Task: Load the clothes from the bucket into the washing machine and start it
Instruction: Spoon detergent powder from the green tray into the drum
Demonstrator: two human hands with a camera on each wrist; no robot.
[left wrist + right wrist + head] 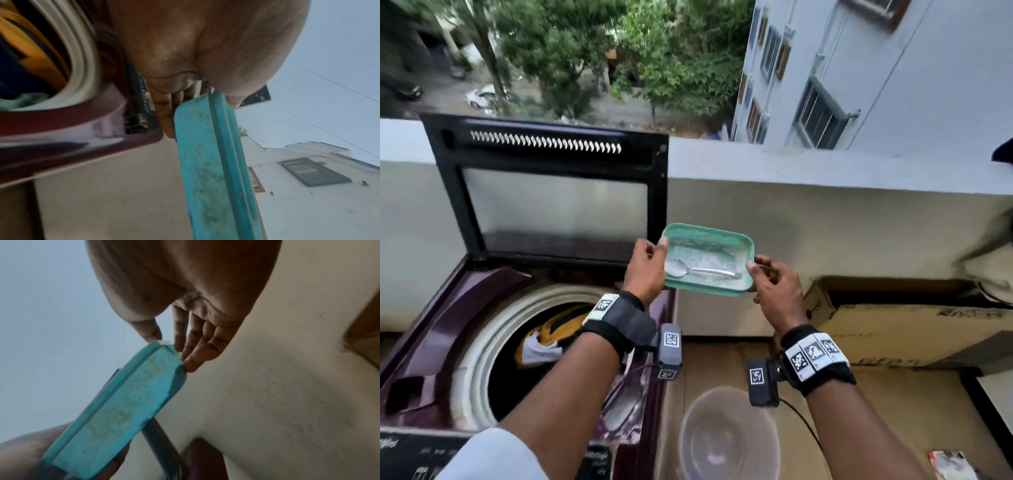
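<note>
Balcony parapet behind; left hand and right hand pinch the tilted green tub at centre frame; its loose spoon could slide out.

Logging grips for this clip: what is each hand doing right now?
Left hand: pinches the left edge of the teal container.
Right hand: pinches its right edge.

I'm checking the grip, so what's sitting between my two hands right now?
In the head view, the green container spans the gap, pinched by the left hand and right hand at opposite ends, with a metal spoon lying inside.
</note>
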